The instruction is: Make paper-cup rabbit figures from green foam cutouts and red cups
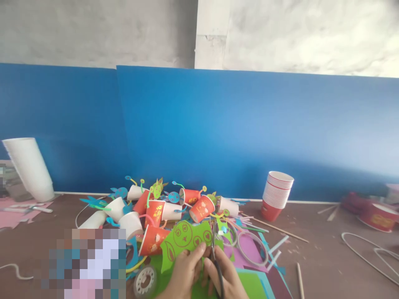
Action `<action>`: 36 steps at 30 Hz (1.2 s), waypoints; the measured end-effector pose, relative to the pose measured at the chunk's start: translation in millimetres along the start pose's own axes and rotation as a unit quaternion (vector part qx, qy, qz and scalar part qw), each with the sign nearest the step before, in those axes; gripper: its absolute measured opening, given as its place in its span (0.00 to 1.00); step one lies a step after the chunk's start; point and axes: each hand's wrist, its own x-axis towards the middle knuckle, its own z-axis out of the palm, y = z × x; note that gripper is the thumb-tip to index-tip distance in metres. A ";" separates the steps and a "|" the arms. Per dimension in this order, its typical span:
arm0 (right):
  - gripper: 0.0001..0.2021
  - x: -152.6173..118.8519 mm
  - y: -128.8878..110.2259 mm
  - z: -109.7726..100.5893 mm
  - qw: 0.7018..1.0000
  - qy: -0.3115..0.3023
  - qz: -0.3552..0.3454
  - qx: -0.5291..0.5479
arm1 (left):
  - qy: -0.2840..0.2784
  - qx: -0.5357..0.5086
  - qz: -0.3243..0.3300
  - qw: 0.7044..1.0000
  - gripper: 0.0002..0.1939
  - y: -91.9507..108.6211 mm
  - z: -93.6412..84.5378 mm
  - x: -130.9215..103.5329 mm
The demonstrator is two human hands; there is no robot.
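Head view: left hand (184, 268) pinches green sheet (195, 232) in closed fingers, drawn face showing; right hand (230, 277) grips scissors (213, 243), blades at sheet's right edge. Tape roll (152, 277) near left hand. Beyond, cups (154, 241) heaped on tabletop (330, 257); cup stack (278, 189) off right; blue panel (237, 128) behind.

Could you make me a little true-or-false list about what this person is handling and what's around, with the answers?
1. The left hand holds green paper and the right hand holds scissors. True.
2. That paper is blank. False: a face is drawn on it.
3. A cup stack stands to the right of the hands. True.
4. The backdrop is yellow. False: a blue panel stands behind the table.
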 end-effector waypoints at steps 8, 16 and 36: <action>0.25 0.0 0.0 -3.3 1.000 -0.015 0.019 -0.010 | -0.037 -0.021 -0.003 0.999 0.26 5.7 0.6 -6.8; 0.27 0.7 -11.6 -1.0 1.000 -0.013 0.019 -0.012 | -0.004 -0.006 0.018 1.000 0.28 3.5 -1.1 -4.4; 0.28 3.2 -8.3 -4.9 0.998 -0.019 0.052 -0.002 | -0.004 0.046 0.049 0.998 0.23 19.6 -3.6 -10.8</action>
